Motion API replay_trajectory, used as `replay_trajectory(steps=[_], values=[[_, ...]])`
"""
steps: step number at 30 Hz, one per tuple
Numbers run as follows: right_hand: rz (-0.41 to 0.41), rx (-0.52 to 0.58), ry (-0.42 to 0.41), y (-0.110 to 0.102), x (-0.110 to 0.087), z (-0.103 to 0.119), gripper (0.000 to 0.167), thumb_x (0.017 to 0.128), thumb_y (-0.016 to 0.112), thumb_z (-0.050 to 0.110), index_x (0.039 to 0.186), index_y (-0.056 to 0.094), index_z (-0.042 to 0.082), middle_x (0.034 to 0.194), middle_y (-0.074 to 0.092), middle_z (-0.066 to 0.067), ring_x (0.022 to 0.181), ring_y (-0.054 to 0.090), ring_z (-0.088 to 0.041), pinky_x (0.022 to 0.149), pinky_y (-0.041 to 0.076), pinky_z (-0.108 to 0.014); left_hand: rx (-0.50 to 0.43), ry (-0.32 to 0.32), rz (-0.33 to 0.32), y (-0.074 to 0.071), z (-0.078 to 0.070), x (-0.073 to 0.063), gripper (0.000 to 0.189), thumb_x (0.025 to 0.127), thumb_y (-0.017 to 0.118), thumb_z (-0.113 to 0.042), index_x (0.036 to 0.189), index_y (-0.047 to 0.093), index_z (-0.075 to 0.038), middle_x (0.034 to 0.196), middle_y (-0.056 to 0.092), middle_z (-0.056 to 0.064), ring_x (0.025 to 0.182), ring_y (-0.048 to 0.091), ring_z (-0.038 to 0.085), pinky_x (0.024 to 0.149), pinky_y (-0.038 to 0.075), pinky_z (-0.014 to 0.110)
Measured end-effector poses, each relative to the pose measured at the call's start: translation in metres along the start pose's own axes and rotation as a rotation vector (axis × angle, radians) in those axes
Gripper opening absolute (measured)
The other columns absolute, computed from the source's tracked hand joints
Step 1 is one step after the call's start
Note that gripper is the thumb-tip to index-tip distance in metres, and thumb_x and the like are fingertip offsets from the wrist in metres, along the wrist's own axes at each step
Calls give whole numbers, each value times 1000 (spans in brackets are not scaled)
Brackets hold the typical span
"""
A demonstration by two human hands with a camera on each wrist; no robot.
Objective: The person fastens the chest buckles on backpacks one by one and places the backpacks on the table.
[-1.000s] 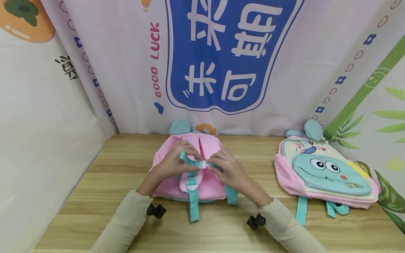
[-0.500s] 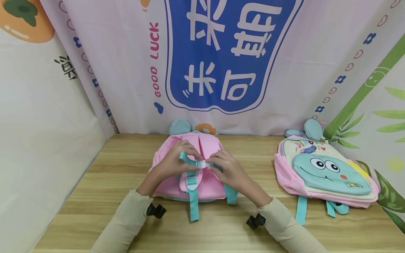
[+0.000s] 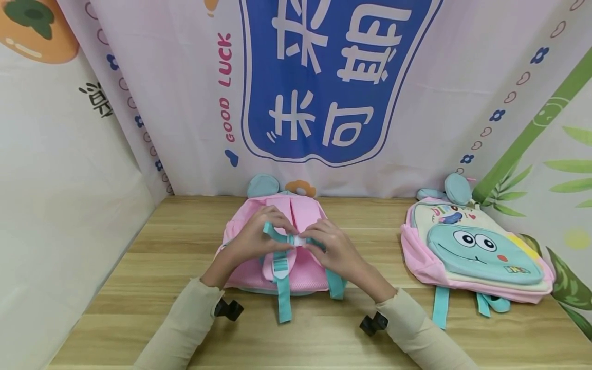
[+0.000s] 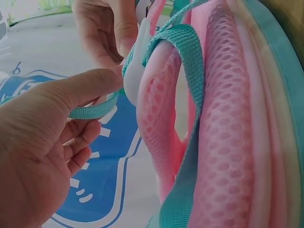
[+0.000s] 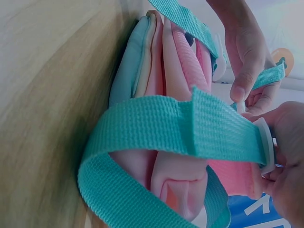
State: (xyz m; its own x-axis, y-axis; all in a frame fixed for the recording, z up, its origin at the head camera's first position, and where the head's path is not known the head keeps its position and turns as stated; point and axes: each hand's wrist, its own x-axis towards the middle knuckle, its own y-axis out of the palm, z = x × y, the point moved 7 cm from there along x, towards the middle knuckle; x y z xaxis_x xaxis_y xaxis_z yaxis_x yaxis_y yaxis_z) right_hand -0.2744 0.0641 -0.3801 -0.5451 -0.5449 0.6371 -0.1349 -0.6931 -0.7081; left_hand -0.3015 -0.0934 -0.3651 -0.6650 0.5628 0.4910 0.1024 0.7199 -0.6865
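Note:
A pink backpack (image 3: 307, 275) lies on the table with its straps facing up. Over its middle, a small white buckle (image 3: 300, 241) joins two teal webbing ends. My left hand (image 3: 260, 232) pinches the buckle's left side between thumb and fingers, and a loose teal strap end (image 3: 274, 232) sticks up beside it. From the right, my right hand (image 3: 336, 247) pinches the other side, the two hands' fingertips almost meeting. Below the left hand, a white strap adjuster (image 3: 280, 267) sits on a padded shoulder strap. In the right wrist view, a wide teal strap loop (image 5: 142, 121) hangs under that hand.
To the right lies a second backpack (image 3: 485, 257), its smiling teal front pocket facing up and teal straps hanging toward the front. A printed cloth (image 3: 185, 103) stands behind the wooden table (image 3: 370, 216). Black wrist cameras (image 3: 228, 309) are worn at both cuffs.
Both hands keep almost the same place and grip. The buckle's printed face has tilted out of sight, and the teal strap at the pink backpack's lower right has shifted slightly left.

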Motion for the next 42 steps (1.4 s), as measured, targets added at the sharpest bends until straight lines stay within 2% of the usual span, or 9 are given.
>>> replay_trajectory(steps=[9, 15, 22, 26, 29, 34, 37, 42], values=[[-3, 7, -10, -1, 2, 2, 22, 84, 82, 5, 105, 77, 5, 104, 74, -4, 102, 66, -18, 91, 57, -32, 8, -41, 34, -4, 0, 0, 24, 72, 93, -12, 92, 81, -12, 90, 77, -5, 96, 61, 14, 92, 47, 37], [10, 11, -3, 2, 3, 4, 22, 83, 84, 8, 104, 78, 6, 102, 75, -2, 99, 66, -17, 88, 57, -29, 28, -67, 80, -6, 2, 1, 25, 69, 94, -13, 90, 81, -13, 86, 77, -7, 90, 64, 18, 89, 48, 38], [46, -8, -10, 8, 3, 6, 21, 83, 84, 7, 103, 78, 7, 100, 76, -2, 99, 66, -18, 89, 56, -31, -5, -63, 149, -4, 7, 1, 22, 69, 93, -12, 87, 80, -12, 81, 76, -6, 84, 64, 25, 82, 49, 42], [73, -31, -15, 11, 2, 6, 20, 82, 84, 8, 101, 78, 8, 99, 77, -1, 98, 66, -18, 91, 54, -34, -19, -72, 188, -1, 9, 1, 22, 69, 93, -11, 87, 80, -11, 80, 76, -4, 83, 64, 25, 79, 49, 35], [99, -72, -16, 15, 2, 4, 20, 83, 84, 11, 101, 78, 10, 99, 77, 0, 99, 66, -18, 93, 53, -35, -3, -94, 218, 2, 11, 0, 20, 70, 92, -14, 87, 80, -12, 80, 76, -5, 83, 62, 20, 78, 48, 29], [166, -127, 0, 22, -1, 1, 20, 83, 84, 14, 102, 78, 12, 101, 77, 1, 101, 66, -17, 98, 50, -38, 3, -125, 290, 9, 16, -1, 17, 72, 91, -15, 86, 81, -14, 80, 76, -7, 84, 61, 16, 78, 49, 26], [203, -128, 20, 25, -3, 1, 19, 84, 83, 15, 103, 78, 13, 103, 77, 2, 103, 66, -17, 101, 49, -39, -11, -147, 324, 13, 19, -3, 16, 73, 90, -14, 86, 81, -14, 81, 76, -7, 85, 61, 18, 79, 51, 28], [251, -119, 35, 31, -7, 2, 17, 86, 81, 16, 103, 78, 14, 103, 76, 2, 104, 67, -17, 102, 49, -41, -38, -175, 370, 18, 22, -9, 16, 74, 88, -12, 88, 81, -12, 82, 77, -5, 88, 64, 24, 81, 55, 39]])
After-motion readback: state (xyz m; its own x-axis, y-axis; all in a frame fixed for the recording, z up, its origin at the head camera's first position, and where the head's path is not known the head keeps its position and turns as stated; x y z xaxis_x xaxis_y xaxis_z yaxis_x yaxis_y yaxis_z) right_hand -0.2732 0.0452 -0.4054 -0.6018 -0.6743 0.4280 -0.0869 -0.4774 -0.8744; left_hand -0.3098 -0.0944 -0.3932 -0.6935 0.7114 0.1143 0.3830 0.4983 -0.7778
